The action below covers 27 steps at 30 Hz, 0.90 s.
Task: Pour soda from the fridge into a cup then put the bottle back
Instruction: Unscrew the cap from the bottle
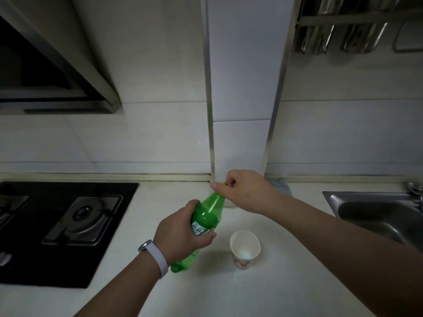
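The green soda bottle (206, 219) tilts above the white desk (263, 294), neck away from the person. It looks part-full, so fairly light, with thin smooth plastic that would give and could slip; mid-body is the sound place to hold. The left hand (180, 232) wraps that labelled middle. The right hand (242, 188) pinches the yellow cap (222, 183). The paper cup (244, 248), flimsy and tippable, stands just beside the bottle.

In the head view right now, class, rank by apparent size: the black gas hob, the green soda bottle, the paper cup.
1. Black gas hob
2. Green soda bottle
3. Paper cup

The bottle is partly hidden by the left hand.
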### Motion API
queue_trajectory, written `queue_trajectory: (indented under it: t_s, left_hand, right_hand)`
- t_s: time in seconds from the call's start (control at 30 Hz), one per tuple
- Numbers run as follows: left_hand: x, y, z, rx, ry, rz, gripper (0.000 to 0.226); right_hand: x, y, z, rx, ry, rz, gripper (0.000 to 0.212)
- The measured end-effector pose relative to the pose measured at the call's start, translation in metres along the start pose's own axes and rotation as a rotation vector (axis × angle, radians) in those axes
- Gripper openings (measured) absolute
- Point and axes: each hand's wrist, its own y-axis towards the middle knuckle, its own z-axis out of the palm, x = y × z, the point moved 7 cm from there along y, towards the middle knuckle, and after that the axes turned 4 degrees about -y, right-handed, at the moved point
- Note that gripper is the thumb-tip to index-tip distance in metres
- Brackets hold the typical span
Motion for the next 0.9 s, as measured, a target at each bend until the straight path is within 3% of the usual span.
queue_trajectory:
  t_s: [0.17,0.4,0.73,0.9]
  left_hand:
    - [0.011,-0.004,0.006,0.052,0.016,0.013,0.075]
    - [0.023,-0.007,0.01,0.1,-0.066,0.035,0.072]
    - [0.042,-0.012,0.015,0.235,-0.176,0.077,0.077]
    - [0.042,-0.015,0.018,0.26,-0.116,0.108,0.079]
  right_hand:
    - [0.0,0.002,0.016,0.095,-0.051,0.014,0.055]
    - [0.006,-0.002,0.032,0.099,-0.01,-0.043,0.048]
    - [0.023,-0.018,0.039,0.29,0.064,-0.187,0.017]
    - [0.014,-0.017,0.041,0.256,0.097,-0.096,0.018]
